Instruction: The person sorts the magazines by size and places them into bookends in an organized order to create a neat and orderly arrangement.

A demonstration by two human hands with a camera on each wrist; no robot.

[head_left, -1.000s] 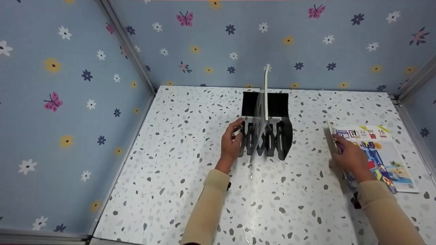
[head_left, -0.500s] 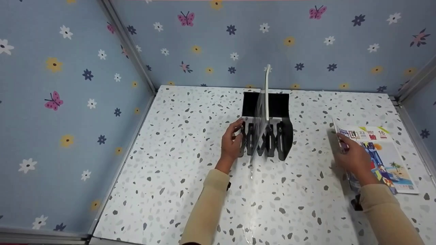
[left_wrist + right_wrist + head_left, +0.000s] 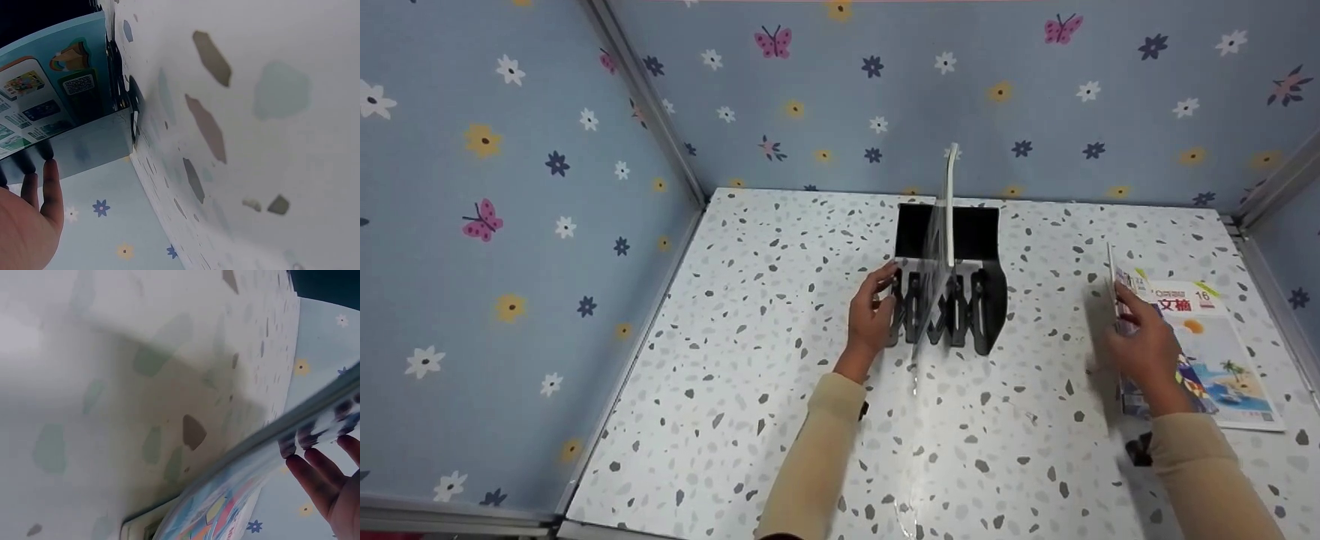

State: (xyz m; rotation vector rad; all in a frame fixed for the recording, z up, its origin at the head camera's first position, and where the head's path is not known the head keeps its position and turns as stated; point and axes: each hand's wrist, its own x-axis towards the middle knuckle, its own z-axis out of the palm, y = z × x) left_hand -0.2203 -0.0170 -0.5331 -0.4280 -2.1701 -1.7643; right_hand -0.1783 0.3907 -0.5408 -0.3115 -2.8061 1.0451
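In the head view my left hand touches the left end of a black expandable book stand. Its fingertips lie against the stand's shiny end plate in the left wrist view. One magazine stands upright in the stand, its teal printed cover showing in the left wrist view. At the right, my right hand grips another magazine, raised nearly on edge. Fingertips press its colourful cover in the right wrist view; the thumb is hidden there.
Under the right hand a further magazine with a beach picture lies flat on the speckled white table. Blue flowered panels enclose the back and sides. A clear strip extends forward from the stand.
The right hand has tilted its magazine up from a slant to nearly vertical and shifted slightly right, uncovering more of the flat magazine beneath. The left hand has stayed at the stand.
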